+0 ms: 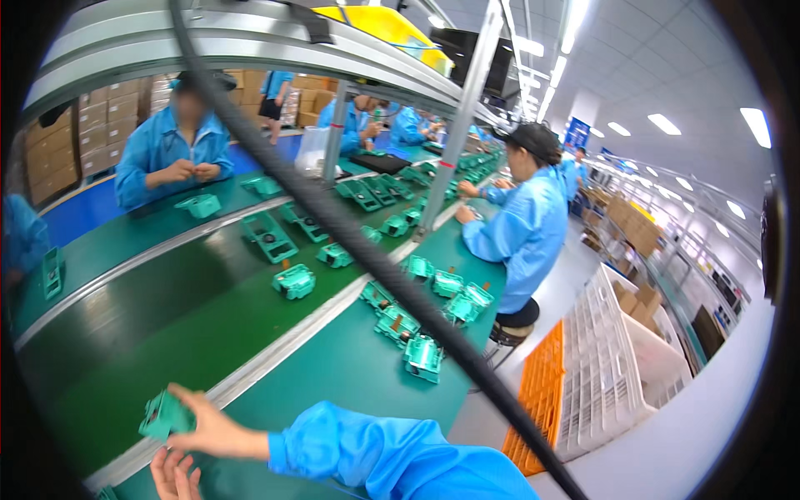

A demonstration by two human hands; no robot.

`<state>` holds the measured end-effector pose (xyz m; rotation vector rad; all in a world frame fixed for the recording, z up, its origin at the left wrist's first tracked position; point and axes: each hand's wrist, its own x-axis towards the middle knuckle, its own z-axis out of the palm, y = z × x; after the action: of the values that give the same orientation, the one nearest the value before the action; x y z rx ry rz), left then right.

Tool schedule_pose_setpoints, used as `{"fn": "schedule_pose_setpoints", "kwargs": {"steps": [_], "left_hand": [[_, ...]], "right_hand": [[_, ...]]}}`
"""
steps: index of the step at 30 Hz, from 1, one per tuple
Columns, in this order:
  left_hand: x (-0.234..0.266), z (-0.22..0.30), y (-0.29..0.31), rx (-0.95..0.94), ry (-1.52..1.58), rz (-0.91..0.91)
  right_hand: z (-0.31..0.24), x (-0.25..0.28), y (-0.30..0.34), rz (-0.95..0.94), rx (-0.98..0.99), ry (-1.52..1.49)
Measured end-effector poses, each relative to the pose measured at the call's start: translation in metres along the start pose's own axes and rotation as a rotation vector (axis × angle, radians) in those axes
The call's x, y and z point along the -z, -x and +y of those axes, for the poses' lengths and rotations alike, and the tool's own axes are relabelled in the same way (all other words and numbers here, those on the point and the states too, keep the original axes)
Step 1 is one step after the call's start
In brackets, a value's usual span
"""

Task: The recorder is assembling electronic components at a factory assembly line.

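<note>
At the lower left, my right hand (pixel 210 427) grips a small green plastic housing (pixel 163 416) between thumb and fingers, over the metal rail beside the dark green conveyor belt. The arm behind it wears a blue sleeve. Just below, my left hand (pixel 172 477) shows only its fingers at the picture's lower edge. They are loosely bent and apart, close to the housing, with nothing seen in them. On the green bench to the right stands a group of similar green housings (pixel 423 358), some with brown strips and dark parts inside.
More green housings (pixel 293 282) and long green trays (pixel 268 237) lie on the belt (pixel 192 308). A black cable (pixel 350 246) crosses the view diagonally. A co-worker (pixel 525 221) in blue sits along the bench; another (pixel 177 150) works opposite. Orange (pixel 533 400) and white crates (pixel 596 375) stand at right.
</note>
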<state>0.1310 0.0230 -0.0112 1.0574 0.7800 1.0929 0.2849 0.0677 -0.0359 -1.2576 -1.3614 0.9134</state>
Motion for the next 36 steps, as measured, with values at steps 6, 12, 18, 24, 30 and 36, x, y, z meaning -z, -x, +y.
{"fn": "schedule_pose_setpoints", "kwargs": {"steps": [6,12,18,24,30,36], "left_hand": [[0.007,-0.019,0.008,-0.075,0.056,-0.080],[0.032,-0.016,-0.011,0.048,0.273,-0.064],[0.038,-0.013,-0.021,0.061,0.535,-0.223],[0.037,-0.011,-0.020,0.127,0.620,-0.194],[0.039,-0.010,-0.015,0.189,0.654,-0.185],[0.042,-0.011,-0.018,0.216,0.672,-0.212]], "right_hand": [[0.005,-0.033,0.048,0.029,0.029,-0.214],[0.018,-0.021,0.034,-0.087,-0.085,-0.618],[0.004,-0.007,0.031,-0.286,-0.363,-1.051],[-0.013,0.003,0.035,-0.268,-0.339,-1.066],[-0.014,0.003,0.038,-0.256,-0.379,-1.106],[-0.016,0.002,0.037,-0.242,-0.299,-1.037]]}}
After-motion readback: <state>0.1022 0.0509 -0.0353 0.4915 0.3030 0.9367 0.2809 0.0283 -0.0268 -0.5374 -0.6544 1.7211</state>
